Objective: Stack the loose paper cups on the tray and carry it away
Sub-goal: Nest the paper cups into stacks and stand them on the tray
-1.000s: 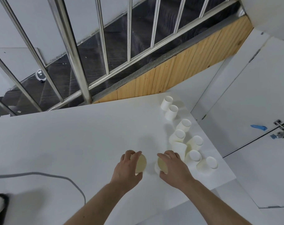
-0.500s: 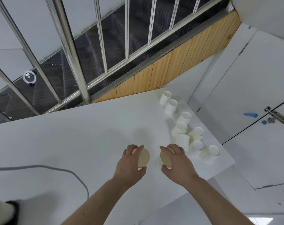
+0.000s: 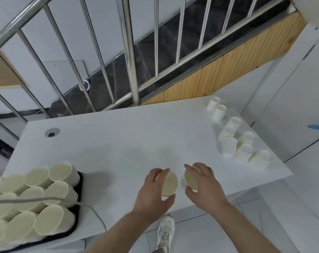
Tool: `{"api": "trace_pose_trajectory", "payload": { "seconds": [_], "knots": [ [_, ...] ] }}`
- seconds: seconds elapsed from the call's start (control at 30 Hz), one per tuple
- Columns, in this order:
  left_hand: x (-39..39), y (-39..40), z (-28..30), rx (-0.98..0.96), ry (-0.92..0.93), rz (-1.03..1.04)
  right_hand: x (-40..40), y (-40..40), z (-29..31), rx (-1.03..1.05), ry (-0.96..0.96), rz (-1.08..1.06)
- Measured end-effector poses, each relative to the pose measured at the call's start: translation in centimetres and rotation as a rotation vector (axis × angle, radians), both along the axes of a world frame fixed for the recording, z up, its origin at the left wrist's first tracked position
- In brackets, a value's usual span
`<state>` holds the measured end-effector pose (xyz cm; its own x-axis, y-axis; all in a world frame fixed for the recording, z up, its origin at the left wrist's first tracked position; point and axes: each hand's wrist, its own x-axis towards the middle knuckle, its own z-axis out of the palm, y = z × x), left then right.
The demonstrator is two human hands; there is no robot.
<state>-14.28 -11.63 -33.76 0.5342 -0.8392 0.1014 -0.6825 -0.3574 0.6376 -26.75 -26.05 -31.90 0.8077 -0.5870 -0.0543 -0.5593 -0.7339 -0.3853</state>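
Task status, judged from the present layout: partly complete. The black tray (image 3: 80, 189) sits at the near left corner of the white tabletop (image 3: 127, 136) and already carries a crowded load of paper cups (image 3: 51, 193), mouths up, packed side by side — whether any are nested inside one another cannot be told from this angle. A grey cable (image 3: 45, 199) trails across that load and off the tabletop edge.

Outstanding: a group of loose cups (image 3: 236, 138) stands along the far right edge of the tabletop, well apart from the tray. Most are upright with mouths up; at least one appears inverted. All seem empty.

In hand: the left hand (image 3: 153, 190) has its fingers and thumb curled round one cup (image 3: 169, 183), and the right hand (image 3: 204, 183) grips a second cup (image 3: 190, 179) the same way. Both cups are tilted so their open mouths face the camera, held just beside each other at the near edge of the tabletop, between the tray and the loose group. Both look empty.

Remaining work, as a judgement — deliver these two to the tray, collect the right-hand group, then lift and carry the tray away. The tray has not been lifted.
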Motion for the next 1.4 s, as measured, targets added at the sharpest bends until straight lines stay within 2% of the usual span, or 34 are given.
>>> {"api": "trace_pose_trajectory", "payload": {
  "seconds": [0.37, 0.77, 1.17, 1.4],
  "knots": [
    [1.4, 13.0, 2.2, -0.102, -0.049, 0.201, 4.8, 10.7, 2.3, 0.024, -0.035, 0.208],
    [9.3, 25.2, 3.3, -0.179, -0.068, 0.272, 13.8, 22.8, 3.9, 0.003, -0.064, 0.298],
    [19.5, 40.2, 3.1, -0.155, -0.046, 0.358, 23.5, 37.0, 3.4, 0.072, -0.094, 0.342],
    [21.8, 44.2, 2.8, -0.12, -0.018, 0.434, 26.0, 41.0, 3.2, 0.074, -0.077, 0.392]
  ]
}}
